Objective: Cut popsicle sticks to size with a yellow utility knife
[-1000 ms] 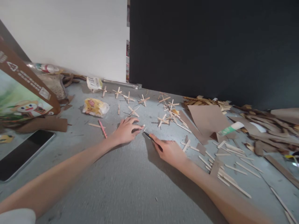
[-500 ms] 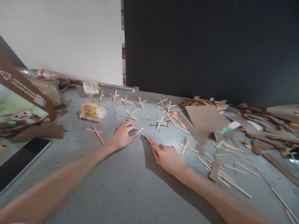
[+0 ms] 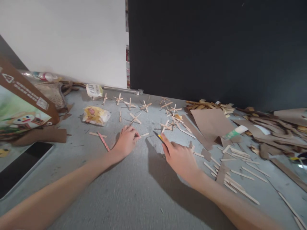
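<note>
My left hand (image 3: pixel 128 139) is closed, its thumb and fingers pinching a short wooden craft stick (image 3: pixel 144 135) that points to the right. In my right hand (image 3: pixel 181 156) is a craft knife (image 3: pixel 159 136) with a dark blade and a yellow part by the fingers. The blade tip points up and left, off the table and apart from the stick. Beyond the hands stand several small crosses of joined craft sticks, one cross (image 3: pixel 135 118) just behind my left hand and another cross (image 3: pixel 165 125) behind the knife.
To the right lie loose craft sticks (image 3: pixel 242 175), a brown cardboard sheet (image 3: pixel 211 123) and a white-green tube (image 3: pixel 236 131). On the left are a phone (image 3: pixel 24 167), a printed paper bag (image 3: pixel 26 105), a yellow wrapper (image 3: pixel 96 115) and a pink stick (image 3: pixel 103 141). A black panel (image 3: pixel 216 54) rises behind.
My right hand has lifted the knife and moved up and right, away from the stick. My left hand has turned slightly, with the stick still pinched.
</note>
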Tool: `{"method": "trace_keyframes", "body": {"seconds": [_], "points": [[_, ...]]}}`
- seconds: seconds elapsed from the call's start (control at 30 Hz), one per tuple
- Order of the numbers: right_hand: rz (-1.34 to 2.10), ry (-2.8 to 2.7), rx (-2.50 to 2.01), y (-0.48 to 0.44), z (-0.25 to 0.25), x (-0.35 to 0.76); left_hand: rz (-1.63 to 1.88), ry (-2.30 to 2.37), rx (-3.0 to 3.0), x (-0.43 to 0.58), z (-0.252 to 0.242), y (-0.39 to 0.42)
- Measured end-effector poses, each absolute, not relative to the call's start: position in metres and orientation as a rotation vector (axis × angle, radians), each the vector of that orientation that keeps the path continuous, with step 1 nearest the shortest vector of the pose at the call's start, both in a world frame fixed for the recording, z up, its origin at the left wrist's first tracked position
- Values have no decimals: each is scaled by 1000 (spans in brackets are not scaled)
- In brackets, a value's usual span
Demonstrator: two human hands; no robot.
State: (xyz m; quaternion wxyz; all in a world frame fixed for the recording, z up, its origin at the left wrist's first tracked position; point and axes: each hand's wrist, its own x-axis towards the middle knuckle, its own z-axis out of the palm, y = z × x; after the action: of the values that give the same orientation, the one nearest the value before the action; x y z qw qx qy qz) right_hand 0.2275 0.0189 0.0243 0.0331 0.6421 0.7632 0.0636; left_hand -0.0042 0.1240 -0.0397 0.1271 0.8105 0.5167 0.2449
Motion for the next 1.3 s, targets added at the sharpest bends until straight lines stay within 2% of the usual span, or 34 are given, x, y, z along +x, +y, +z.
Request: {"method": "trace_keyframes", "body": {"seconds": [0.33,0.63,0.87,1.3], "points": [[267,2615,2026,38,-10,240,685,1469,2414,-5,-45,118],[46,2863,1986,45,-34,238,1174,1072,1814,22,-20,75],[-57,3040,1908,44,-36,240,1216,942,1460,28,-8,55],[-159,3121,1859,40,-29,239,1246,1033,1438,27,-8,54]]}}
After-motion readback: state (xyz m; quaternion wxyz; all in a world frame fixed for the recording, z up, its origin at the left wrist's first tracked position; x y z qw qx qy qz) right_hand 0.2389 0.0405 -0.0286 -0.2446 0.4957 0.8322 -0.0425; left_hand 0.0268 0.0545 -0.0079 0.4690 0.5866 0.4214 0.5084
